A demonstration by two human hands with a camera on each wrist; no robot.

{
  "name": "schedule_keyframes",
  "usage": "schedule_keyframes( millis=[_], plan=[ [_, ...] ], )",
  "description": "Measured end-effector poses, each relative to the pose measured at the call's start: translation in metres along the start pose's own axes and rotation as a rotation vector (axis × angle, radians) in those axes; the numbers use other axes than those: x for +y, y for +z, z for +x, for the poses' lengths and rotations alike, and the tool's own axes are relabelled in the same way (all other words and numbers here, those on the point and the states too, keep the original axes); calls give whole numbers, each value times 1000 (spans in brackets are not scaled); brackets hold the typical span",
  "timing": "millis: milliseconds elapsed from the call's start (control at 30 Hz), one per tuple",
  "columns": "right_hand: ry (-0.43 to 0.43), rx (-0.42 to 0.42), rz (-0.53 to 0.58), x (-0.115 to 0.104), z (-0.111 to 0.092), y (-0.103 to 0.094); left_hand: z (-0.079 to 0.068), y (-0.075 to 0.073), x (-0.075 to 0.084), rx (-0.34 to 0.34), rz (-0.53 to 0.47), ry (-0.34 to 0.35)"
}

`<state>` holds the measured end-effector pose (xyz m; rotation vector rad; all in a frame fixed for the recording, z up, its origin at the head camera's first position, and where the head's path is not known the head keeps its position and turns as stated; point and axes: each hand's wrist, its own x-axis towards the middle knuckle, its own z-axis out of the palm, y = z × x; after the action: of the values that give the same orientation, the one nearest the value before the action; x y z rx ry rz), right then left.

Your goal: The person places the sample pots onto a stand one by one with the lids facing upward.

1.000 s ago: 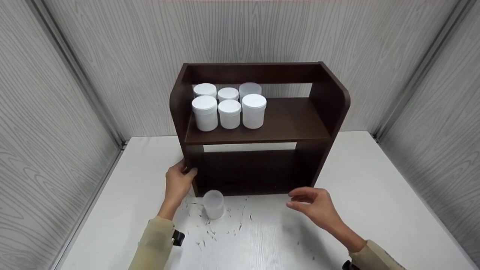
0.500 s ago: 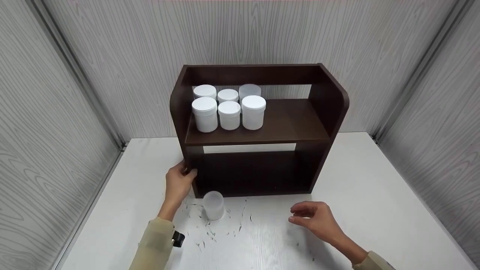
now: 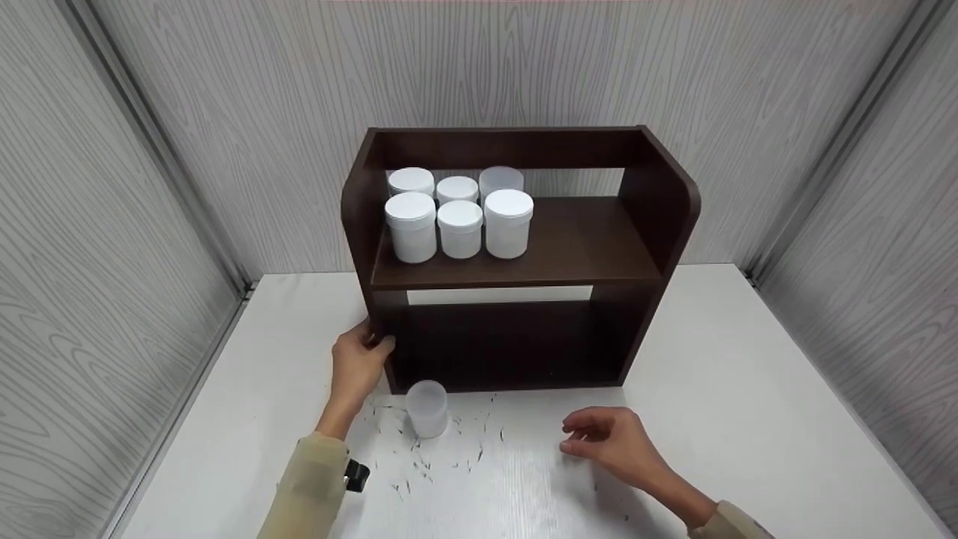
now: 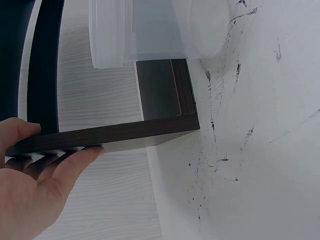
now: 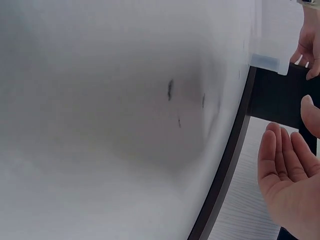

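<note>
My left hand point(image 3: 356, 368) grips the front edge of the left side panel of a dark brown two-tier shelf point(image 3: 591, 239). In the left wrist view, thumb and fingers point(image 4: 75, 167) lie on either side of that panel point(image 4: 115, 131). A translucent plastic jar point(image 3: 427, 412) stands upright on the table, in front of the shelf's lower left corner and just right of my left wrist. My right hand point(image 3: 617, 448) hovers over the table in front of the shelf's right half, holding nothing. Its fingers point(image 5: 282, 155) are loosely bent, with the thumb apart from them.
Several white-lidded jars point(image 3: 460, 230) stand in two rows on the upper tier's left side, with a translucent jar point(image 3: 501, 180) at the back. Dark scuff marks point(image 3: 419, 468) streak the white table point(image 3: 748, 419). Grey wood-grain walls point(image 3: 846, 224) enclose the back and sides.
My right hand has drawn back from the shelf's lower right corner toward the table's front, then shifted slightly left. My left hand keeps its grip, and the jar on the table stays put.
</note>
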<state>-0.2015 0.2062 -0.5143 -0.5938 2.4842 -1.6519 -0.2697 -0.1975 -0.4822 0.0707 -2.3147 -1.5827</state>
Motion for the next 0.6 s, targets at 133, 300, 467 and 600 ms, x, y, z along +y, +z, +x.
schedule_keyframes(
  millis=[133, 300, 467, 600],
  plan=[
    [-18, -17, 18, -3, 5, 8, 0, -1, 1, 1, 4, -2],
    [-31, -44, 37, -7, 14, 22, -1, -1, 2, 6, 11, -6],
    [-40, -68, 63, -11, 23, 36, -1, 0, 1, 4, 10, 10],
    [-56, -79, 72, -14, 32, 46, -1, 0, 0, -8, 0, 10]
  ],
)
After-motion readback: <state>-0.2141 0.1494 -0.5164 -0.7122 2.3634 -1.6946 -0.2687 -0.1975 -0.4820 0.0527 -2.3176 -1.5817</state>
